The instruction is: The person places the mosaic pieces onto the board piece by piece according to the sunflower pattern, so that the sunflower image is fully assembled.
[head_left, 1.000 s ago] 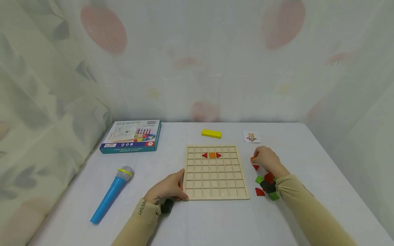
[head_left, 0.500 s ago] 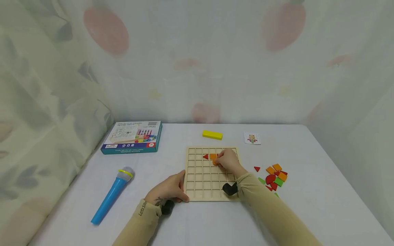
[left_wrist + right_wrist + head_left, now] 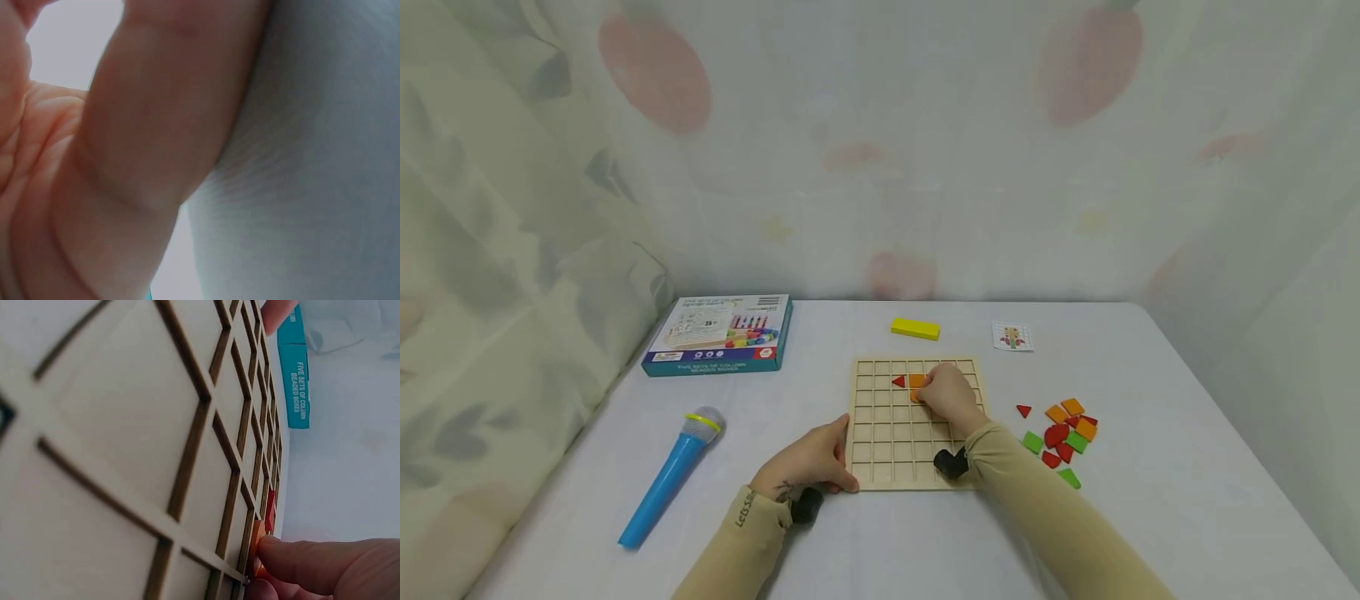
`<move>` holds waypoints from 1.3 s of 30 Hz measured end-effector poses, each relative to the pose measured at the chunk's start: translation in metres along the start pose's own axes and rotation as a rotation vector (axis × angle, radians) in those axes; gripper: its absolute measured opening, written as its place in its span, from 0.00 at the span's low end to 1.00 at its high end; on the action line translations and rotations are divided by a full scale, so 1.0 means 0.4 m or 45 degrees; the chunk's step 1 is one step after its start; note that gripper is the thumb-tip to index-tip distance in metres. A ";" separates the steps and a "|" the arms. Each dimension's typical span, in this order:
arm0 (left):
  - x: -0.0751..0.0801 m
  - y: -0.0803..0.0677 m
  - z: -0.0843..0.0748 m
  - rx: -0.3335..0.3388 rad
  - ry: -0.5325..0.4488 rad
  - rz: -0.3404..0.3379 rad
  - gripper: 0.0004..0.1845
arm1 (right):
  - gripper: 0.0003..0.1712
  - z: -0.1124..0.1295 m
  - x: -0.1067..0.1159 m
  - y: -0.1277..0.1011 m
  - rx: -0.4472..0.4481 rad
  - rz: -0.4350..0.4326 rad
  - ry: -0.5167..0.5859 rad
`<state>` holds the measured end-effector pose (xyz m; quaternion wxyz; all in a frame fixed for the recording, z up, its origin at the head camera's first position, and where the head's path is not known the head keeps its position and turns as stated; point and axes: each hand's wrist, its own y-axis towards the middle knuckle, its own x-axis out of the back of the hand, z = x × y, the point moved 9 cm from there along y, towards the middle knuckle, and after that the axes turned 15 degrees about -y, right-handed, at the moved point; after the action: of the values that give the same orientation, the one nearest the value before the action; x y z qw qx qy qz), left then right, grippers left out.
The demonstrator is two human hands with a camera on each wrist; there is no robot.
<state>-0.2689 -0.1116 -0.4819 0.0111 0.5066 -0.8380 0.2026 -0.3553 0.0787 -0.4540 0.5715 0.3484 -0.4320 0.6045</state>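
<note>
A pale wooden grid board [image 3: 882, 451] lies on the white table. My left hand [image 3: 805, 458] holds its near left corner, thumb at the corner and fingers along the left edge. In the left wrist view, a finger [image 3: 150, 106] fills much of the picture. My right hand [image 3: 953, 395] pinches a small orange tile [image 3: 915, 396] at the board, right below an orange square tile [image 3: 917, 380]. One red triangle tile [image 3: 898, 382] sits left of that square. The right thumb [image 3: 300, 559] presses against the orange tile in the right wrist view.
Right of the board lies a loose cluster of red, green and orange tiles [image 3: 1056, 435], with a separate red triangle [image 3: 1024, 411]. A pattern card [image 3: 1012, 337] and a yellow block [image 3: 915, 328] lie behind. At left are a boxed set [image 3: 718, 335] and a blue toy microphone [image 3: 672, 479].
My right hand has carried the orange tile from the right of the board to the cell below the orange square, shifting slightly left lately. The left hand stays at the corner.
</note>
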 end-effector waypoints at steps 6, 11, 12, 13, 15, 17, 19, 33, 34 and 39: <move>-0.001 0.000 0.000 -0.011 0.022 0.002 0.55 | 0.07 -0.033 0.068 -0.022 0.042 -0.042 -0.098; 0.000 0.003 0.005 0.000 0.012 0.004 0.56 | 0.12 -0.149 0.164 -0.041 -0.002 -0.039 -0.245; 0.001 0.004 0.007 0.002 0.015 0.004 0.56 | 0.13 -0.181 0.180 -0.044 -0.025 -0.037 -0.274; 0.001 0.004 0.008 0.002 0.012 0.006 0.56 | 0.14 -0.214 0.193 -0.048 -0.051 -0.031 -0.303; 0.003 0.003 0.009 0.002 0.015 0.006 0.56 | 0.16 -0.277 0.213 -0.055 -0.103 -0.022 -0.371; 0.006 0.003 0.009 -0.002 0.018 0.004 0.55 | 0.15 -0.336 0.220 -0.062 -0.166 0.003 -0.419; 0.008 0.002 0.009 -0.008 0.024 0.001 0.56 | 0.13 -0.385 0.217 -0.071 -0.219 0.035 -0.456; 0.002 -0.006 -0.002 0.008 0.000 -0.006 0.58 | 0.07 -0.468 0.187 -0.100 -0.275 0.120 -0.344; 0.001 -0.006 -0.003 0.004 0.001 -0.004 0.58 | 0.06 -0.468 0.190 -0.099 -0.273 0.120 -0.333; -0.001 -0.007 -0.005 0.001 0.009 0.002 0.59 | 0.14 -0.419 0.217 -0.084 -0.195 0.033 -0.247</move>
<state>-0.2666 -0.1117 -0.4793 0.0138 0.5053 -0.8382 0.2047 -0.3190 0.2659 -0.4347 0.5442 0.3547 -0.5347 0.5405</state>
